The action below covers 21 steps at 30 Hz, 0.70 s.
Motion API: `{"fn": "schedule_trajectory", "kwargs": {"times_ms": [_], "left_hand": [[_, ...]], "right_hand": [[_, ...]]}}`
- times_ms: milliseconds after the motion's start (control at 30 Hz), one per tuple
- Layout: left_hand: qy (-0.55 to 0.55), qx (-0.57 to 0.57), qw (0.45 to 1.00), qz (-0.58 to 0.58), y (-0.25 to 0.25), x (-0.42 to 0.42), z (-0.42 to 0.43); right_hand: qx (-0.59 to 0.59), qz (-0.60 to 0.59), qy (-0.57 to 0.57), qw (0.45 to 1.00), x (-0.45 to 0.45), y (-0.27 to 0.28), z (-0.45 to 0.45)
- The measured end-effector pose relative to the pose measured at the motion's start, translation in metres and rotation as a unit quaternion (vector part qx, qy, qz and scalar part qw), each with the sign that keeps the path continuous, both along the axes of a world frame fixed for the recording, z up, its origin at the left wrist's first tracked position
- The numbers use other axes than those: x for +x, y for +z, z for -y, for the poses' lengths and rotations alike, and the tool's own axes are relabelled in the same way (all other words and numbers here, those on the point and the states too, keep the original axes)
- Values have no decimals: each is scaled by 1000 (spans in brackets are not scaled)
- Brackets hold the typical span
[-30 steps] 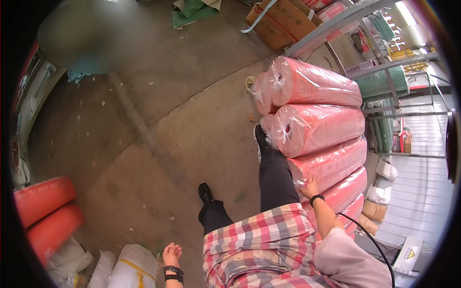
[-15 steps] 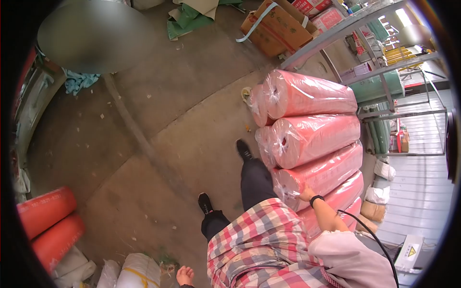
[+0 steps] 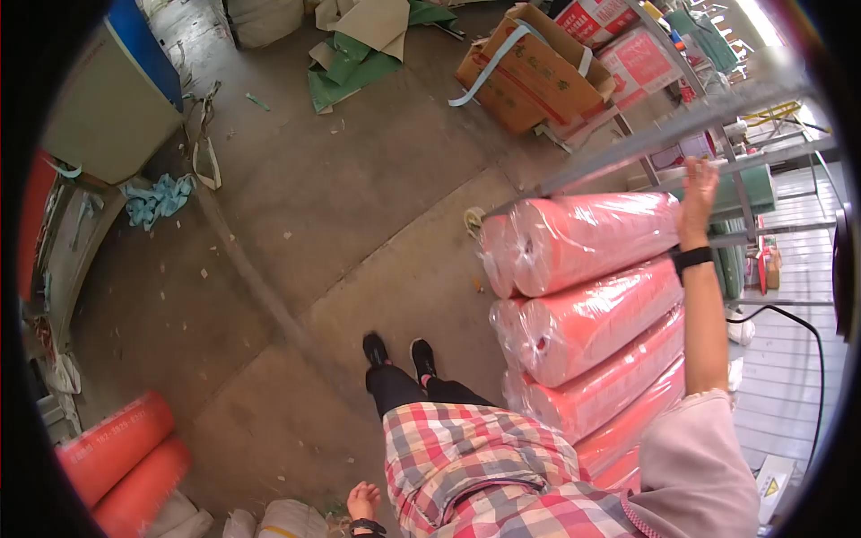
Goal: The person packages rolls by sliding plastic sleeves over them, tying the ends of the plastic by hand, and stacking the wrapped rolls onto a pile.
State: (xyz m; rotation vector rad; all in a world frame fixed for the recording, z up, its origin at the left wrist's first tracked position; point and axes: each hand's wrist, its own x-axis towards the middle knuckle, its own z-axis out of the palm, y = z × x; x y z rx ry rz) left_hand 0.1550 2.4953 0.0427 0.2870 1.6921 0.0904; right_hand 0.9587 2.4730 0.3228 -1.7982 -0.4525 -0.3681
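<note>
Plastic-wrapped red rolls (image 3: 596,235) lie stacked at the right of the person's body, their near ends facing left. My right hand (image 3: 699,193), with a black band at the wrist, is stretched out at the far end of the top roll, beside the metal frame (image 3: 668,134). Its fingers are extended and hold nothing visible; whether it touches the roll or frame is unclear. Low in the view, my left hand (image 3: 364,500) hangs beside the checked apron (image 3: 484,448), fingers loosely bent and holding nothing.
An open cardboard box (image 3: 529,72) and green sheets (image 3: 359,63) lie on the floor ahead. Blue cloth (image 3: 157,201) is at the left, below a large cabinet (image 3: 112,99). Other red rolls (image 3: 117,444) lie lower left. A black cable (image 3: 818,359) hangs at the right.
My right hand has left the lower wrapped rolls and moved up to the top roll's far end. The feet have come together. My left hand still hangs low, and the view has shifted.
</note>
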Motion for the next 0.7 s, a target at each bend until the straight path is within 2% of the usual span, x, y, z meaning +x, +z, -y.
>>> {"fn": "schedule_trajectory", "kwargs": {"times_ms": [100,200,300,333,400,433,500,567,633,700], "left_hand": [[-18,-4,1000,17,-3,48,-49],[-65,-49,996,34,-31,72,-105],[-124,-24,992,7,-41,97,-185],[-134,-27,991,5,-36,111,-214],[-74,7,997,21,-24,138,-262],[-79,3,997,24,-22,148,-277],[-101,-10,995,18,-23,166,-306],[-127,-6,992,5,-32,179,-316],[-155,-26,988,5,-32,187,-318],[-175,-45,983,28,-36,193,-313]], "right_hand": [[39,-27,17,999,35,32,-23],[16,-54,-43,998,24,43,-72],[29,63,-105,992,47,29,-97],[26,61,-115,991,54,26,-100],[101,-145,-259,949,65,26,-100],[98,-141,-264,949,68,25,-101],[66,-50,-233,969,68,16,-100],[52,-57,-237,968,72,14,-97],[-24,-72,-301,950,68,17,-90],[-33,-28,-295,955,70,13,-89]]}}
